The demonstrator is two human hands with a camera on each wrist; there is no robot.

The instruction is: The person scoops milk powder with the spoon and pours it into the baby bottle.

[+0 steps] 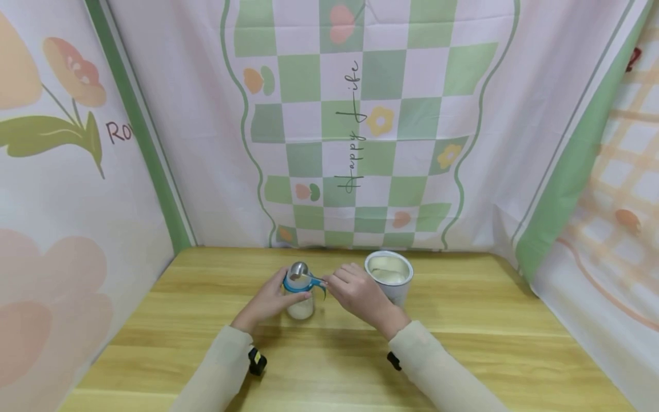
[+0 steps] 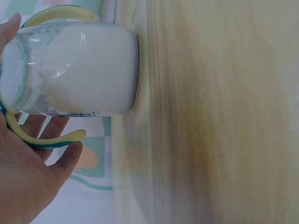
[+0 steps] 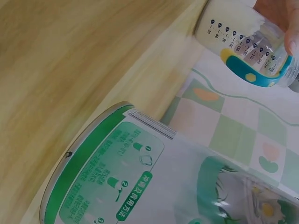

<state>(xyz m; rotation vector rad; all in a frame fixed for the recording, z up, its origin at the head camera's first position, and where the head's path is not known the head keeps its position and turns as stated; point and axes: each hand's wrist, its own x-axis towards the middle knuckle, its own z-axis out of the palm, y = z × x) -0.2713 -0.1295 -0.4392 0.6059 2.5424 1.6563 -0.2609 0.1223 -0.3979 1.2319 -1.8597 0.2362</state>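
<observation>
A clear baby bottle (image 1: 301, 309) with blue and yellow handles stands on the table, partly filled with a whitish powder (image 2: 91, 70). My left hand (image 1: 271, 300) holds it near the collar, and in the left wrist view its fingers curl round one handle (image 2: 46, 141). In my right hand (image 1: 357, 292), the thumb and fingers pinch the handle of a metal scoop (image 1: 299, 270). The scoop's bowl is tilted right over the bottle's mouth. Printed measuring marks show on the bottle's side in the right wrist view.
An open tin (image 1: 398, 294) of pale powder stands just behind and right of my right hand. Its green and white label (image 3: 163, 186) fills much of the right wrist view. Behind the wooden table (image 1: 329, 366) hangs a checkered curtain (image 1: 342, 120).
</observation>
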